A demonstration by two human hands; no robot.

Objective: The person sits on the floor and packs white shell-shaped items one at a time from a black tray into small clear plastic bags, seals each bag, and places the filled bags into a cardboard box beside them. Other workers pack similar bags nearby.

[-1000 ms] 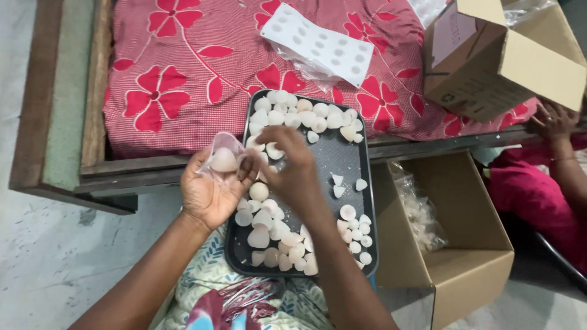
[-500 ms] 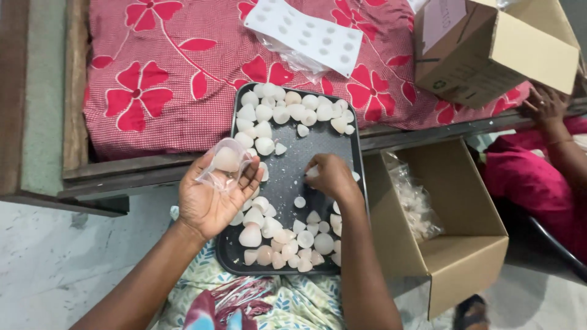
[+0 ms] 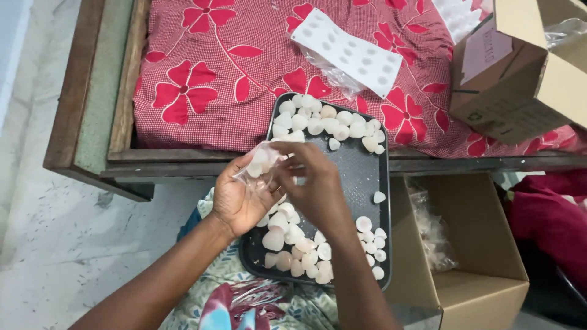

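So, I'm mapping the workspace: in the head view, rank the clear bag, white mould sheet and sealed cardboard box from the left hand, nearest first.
From the left hand:
1. Clear bag, in its fingers.
2. White mould sheet, up on the red floral cloth.
3. Sealed cardboard box, far upper right.

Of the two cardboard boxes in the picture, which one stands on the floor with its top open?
The lower box, right of the dark tray. It stands open beside the tray with clear bags inside; the other box rests higher, on the red flowered cloth.
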